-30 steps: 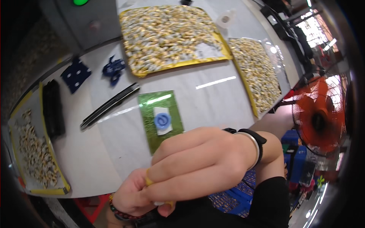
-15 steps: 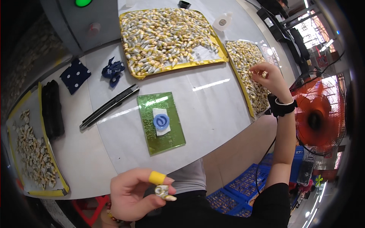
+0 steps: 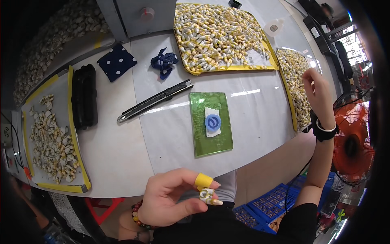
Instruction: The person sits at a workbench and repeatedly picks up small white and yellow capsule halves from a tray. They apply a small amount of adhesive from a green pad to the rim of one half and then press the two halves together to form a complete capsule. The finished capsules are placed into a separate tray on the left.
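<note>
Near the table's front edge, my left hand (image 3: 172,199) pinches a few small white-and-yellow pieces (image 3: 207,196) between thumb and fingers. Yellow tape wraps its index finger. Over at the right, my right hand (image 3: 319,95) hovers at a narrow yellow-edged tray (image 3: 289,97) full of similar pieces. Its fingers are curled in, and what they hold, if anything, is hidden. Between the hands lies a green glassy plate (image 3: 201,142) bearing a white paper slip (image 3: 210,111) and a round blue disc (image 3: 213,122).
A large yellow-edged tray (image 3: 239,68) of banded pieces stands at the back, beside a white bottle (image 3: 274,27). Leftward are a utility knife (image 3: 156,101), crumpled blue cloth (image 3: 164,62), dotted cloth (image 3: 116,62), black case (image 3: 84,97) and another tray (image 3: 79,160). An orange fan (image 3: 352,142) stands right.
The whole view has shifted, moving the table's things rightward in the picture. My right hand's fingers have curled in more at the right tray. The left hand keeps its pinch.
</note>
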`<action>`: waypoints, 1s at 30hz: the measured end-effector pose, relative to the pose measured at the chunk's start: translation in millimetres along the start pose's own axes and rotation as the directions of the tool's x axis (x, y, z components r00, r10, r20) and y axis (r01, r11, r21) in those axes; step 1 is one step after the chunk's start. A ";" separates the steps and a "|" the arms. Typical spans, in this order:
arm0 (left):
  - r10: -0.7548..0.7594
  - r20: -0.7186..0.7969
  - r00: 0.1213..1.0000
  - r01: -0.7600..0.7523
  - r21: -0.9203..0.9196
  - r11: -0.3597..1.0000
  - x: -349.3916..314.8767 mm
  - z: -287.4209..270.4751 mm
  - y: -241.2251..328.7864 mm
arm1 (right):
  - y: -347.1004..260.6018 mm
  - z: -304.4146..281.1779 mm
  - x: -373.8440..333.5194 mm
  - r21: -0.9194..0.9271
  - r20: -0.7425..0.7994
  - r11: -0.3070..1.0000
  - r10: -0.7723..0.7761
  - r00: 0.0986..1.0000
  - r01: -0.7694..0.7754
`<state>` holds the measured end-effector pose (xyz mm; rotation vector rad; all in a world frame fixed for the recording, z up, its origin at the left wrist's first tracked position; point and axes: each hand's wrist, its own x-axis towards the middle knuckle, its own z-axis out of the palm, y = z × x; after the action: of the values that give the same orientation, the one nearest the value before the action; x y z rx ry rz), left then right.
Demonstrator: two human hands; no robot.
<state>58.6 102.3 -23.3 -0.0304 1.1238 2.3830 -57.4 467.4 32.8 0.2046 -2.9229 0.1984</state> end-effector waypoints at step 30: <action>-0.072 0.118 0.990 0.103 -0.284 0.953 -7.3 -21.8 -2.6 | -139.7 34.1 2.2 0.518 0.125 0.703 -0.625 0.771 0.487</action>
<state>62.1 84.7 -37.8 -0.0510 0.7029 2.4178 -45.0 324.9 16.9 1.2940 -2.8533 0.8193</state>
